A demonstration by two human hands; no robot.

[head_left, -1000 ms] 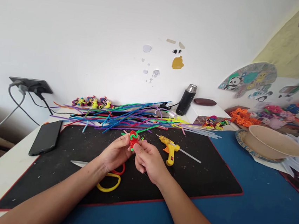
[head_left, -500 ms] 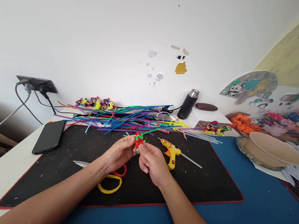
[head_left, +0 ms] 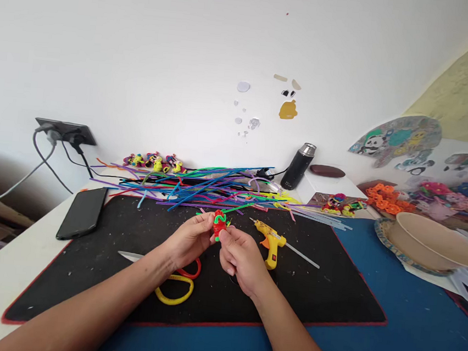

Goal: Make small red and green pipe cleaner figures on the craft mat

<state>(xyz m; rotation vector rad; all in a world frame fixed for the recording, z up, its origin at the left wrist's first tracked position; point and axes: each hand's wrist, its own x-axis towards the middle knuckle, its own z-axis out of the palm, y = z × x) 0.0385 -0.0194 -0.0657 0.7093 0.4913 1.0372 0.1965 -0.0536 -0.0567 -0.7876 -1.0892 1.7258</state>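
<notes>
Between my two hands is a small red and green pipe-cleaner figure point(head_left: 220, 225), held upright above the black mat. My left hand point(head_left: 193, 239) pinches it from the left side with thumb and fingers. From the right, my right hand point(head_left: 241, 256) grips its lower part, the thumb on its front. Scissors point(head_left: 174, 291) with one red and one yellow handle loop lie partly under my left forearm. A yellow glue gun point(head_left: 269, 242) with a clear glue stick in its back rests just right of my right hand.
A heap of colourful pipe cleaners point(head_left: 200, 186) spreads along the wall. Several finished figures point(head_left: 156, 162) sit behind it. A phone point(head_left: 82, 213) lies at left; a black thermos point(head_left: 298, 166) leans at the back. At right is a beige bowl point(head_left: 438, 239). The black mat point(head_left: 322, 294) has red edging.
The whole view has shifted slightly, so things appear a little further right. Both hands keep their hold on the figure, which is turned a bit, showing more of its green curl.
</notes>
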